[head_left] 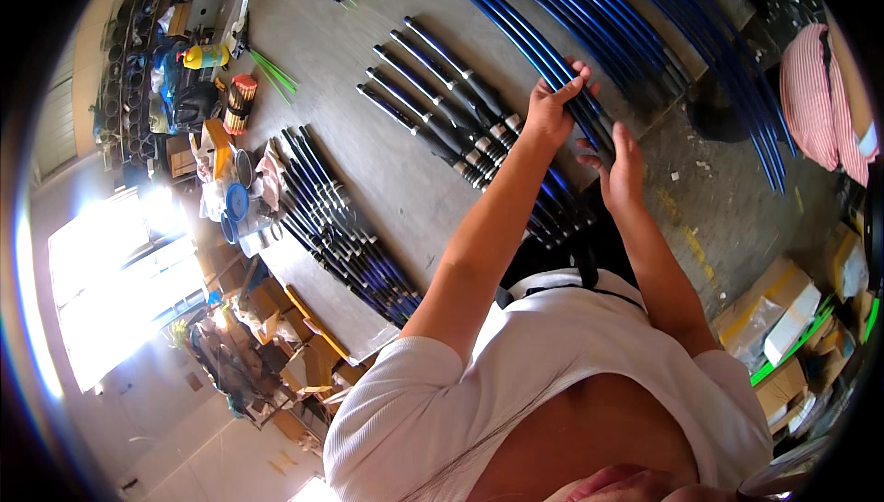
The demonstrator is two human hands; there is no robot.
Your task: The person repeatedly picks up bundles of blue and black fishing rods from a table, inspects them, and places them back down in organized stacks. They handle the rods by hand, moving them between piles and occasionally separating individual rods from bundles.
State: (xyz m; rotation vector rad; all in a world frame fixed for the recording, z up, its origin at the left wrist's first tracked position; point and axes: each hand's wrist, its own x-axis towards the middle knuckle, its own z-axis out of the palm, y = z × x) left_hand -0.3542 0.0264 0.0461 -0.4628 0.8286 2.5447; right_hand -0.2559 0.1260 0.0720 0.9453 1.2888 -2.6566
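A few long, glossy blue rods with dark ends, like fishing rod blanks, slant from the far side of the table towards me. My left hand is closed round them a little way up from their near ends. At those ends is my right hand, its thumb and fingers on either side of the dark tips. Left of my hands, several rods with black grips and fittings lie side by side on the grey table. More blue rods are spread out beyond my hands.
Another bundle of dark rods with grips lies along the table's left part. Green sticks and a yellow bottle are at the far left. Cardboard boxes stand at the right. Someone in a striped pink garment is at far right.
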